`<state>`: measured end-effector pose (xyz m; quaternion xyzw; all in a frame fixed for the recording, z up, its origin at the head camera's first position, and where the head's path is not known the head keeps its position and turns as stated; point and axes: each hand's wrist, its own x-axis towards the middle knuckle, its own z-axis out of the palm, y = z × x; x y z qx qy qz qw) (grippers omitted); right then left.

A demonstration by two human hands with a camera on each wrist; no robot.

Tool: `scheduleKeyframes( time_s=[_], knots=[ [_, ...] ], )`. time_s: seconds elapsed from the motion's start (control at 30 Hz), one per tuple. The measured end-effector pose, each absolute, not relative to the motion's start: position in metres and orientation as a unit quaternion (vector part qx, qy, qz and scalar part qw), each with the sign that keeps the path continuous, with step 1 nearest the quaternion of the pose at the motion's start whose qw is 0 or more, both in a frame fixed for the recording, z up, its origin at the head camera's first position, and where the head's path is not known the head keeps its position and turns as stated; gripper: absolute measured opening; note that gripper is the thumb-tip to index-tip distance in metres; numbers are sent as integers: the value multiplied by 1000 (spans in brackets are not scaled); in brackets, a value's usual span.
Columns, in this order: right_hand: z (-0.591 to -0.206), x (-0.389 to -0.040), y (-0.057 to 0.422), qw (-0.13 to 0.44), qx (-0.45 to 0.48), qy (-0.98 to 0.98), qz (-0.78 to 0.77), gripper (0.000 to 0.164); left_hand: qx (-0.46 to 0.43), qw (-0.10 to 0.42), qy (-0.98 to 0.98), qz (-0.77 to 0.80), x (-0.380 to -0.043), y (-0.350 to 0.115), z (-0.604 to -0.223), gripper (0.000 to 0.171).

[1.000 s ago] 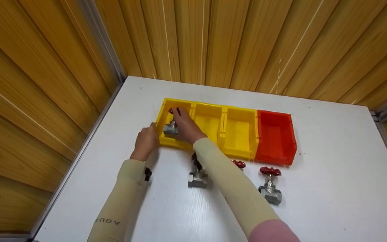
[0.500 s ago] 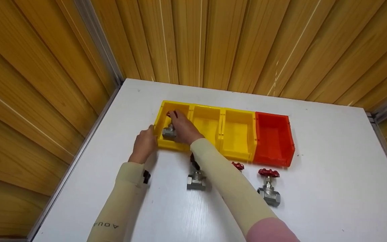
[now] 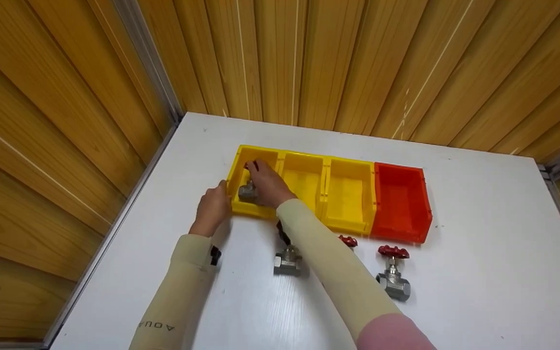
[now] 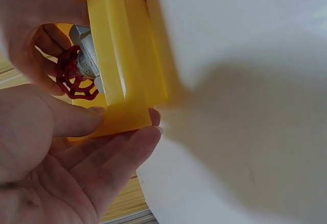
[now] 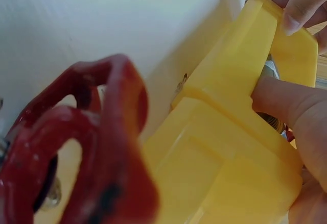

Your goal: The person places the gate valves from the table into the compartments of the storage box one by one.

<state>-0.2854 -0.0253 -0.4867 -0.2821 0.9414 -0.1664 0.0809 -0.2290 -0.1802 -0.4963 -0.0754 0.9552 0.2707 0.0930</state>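
My right hand [image 3: 271,184] reaches into the leftmost yellow bin [image 3: 250,209] and holds a metal gate valve [image 3: 247,191] with a red handwheel. In the left wrist view the handwheel [image 4: 65,76] faces the bin's rear and the valve body is partly hidden by the yellow wall [image 4: 120,50]. My left hand [image 3: 213,209] pinches that bin's outer left wall, thumb [image 4: 76,119] on one side and fingers on the other. The right wrist view shows the right thumb [image 5: 286,99] inside the bin, over the valve.
Two more yellow bins [image 3: 348,227] and a red bin [image 3: 401,237] continue the row rightward. Before them on the white table [image 3: 479,272] stand a valve [image 3: 287,263], another mostly behind the right sleeve with its red wheel [image 3: 348,241] showing, and one at right [image 3: 393,283]. Wooden walls enclose the table.
The valve and right hand sit very slightly lower in the leftmost bin. Both hands keep their grips, and the head view shifts a little.
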Motion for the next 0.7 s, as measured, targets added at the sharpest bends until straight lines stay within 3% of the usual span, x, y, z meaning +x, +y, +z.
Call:
scheduleKeyframes(
  time_s=[0.7],
  knots=[
    [-498,-290,-30,67,-253,964,-58,60,-60,71,961,260,-227,-170,-498,47]
  ],
)
